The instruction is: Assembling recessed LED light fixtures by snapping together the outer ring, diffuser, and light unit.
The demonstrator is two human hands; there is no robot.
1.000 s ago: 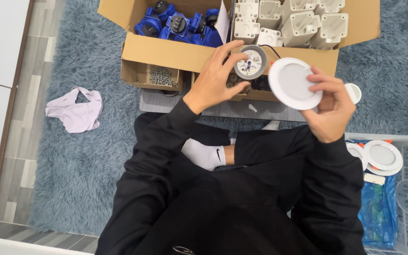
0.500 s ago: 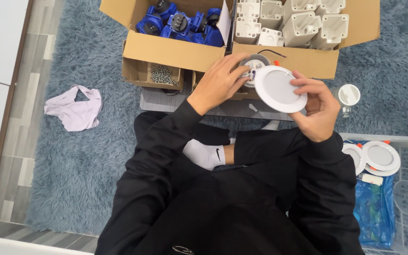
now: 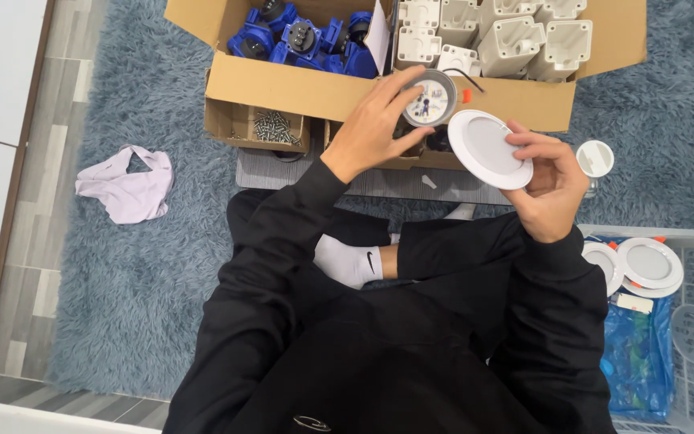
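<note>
My left hand (image 3: 373,128) clamped on a round lamp body (image 3: 429,98), my right hand (image 3: 552,186) gripping a white disc cover (image 3: 487,149), both just before the cardboard box (image 3: 299,84)

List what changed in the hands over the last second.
The right hand brought the white disc against the round part half a second ago, then drew it back right. The left hand kept holding the round part. Cardboard box unchanged.
</note>
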